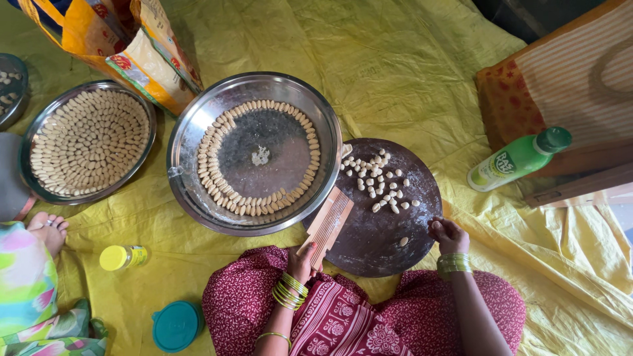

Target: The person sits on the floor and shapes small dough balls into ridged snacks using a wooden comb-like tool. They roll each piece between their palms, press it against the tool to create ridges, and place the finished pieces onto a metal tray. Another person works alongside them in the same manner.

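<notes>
Bright, soft daylight falls evenly, with only faint shadows under things. The steel plate (254, 153) shows mild glare along its rim at about 10 o'clock. Focus is sharp across the middle; the corners at 1 and 7 o'clock stretch and soften slightly.

A crinkled yellow plastic sheet (409, 59) covers the floor and fills nearly the whole view, creased in long folds and lit evenly by soft daylight with only faint shadows. At the upper right a strip of dark floor (527, 16) shows beyond the sheet's edge. A striped orange-and-cream cloth bag (567, 72) sits at the right, with a green plastic bottle (517, 160) lying against it. At the top left stands a yellow printed sack (132, 46). A teal lid (175, 326) and a small yellow-capped jar (122, 257) lie near the bottom left.
</notes>
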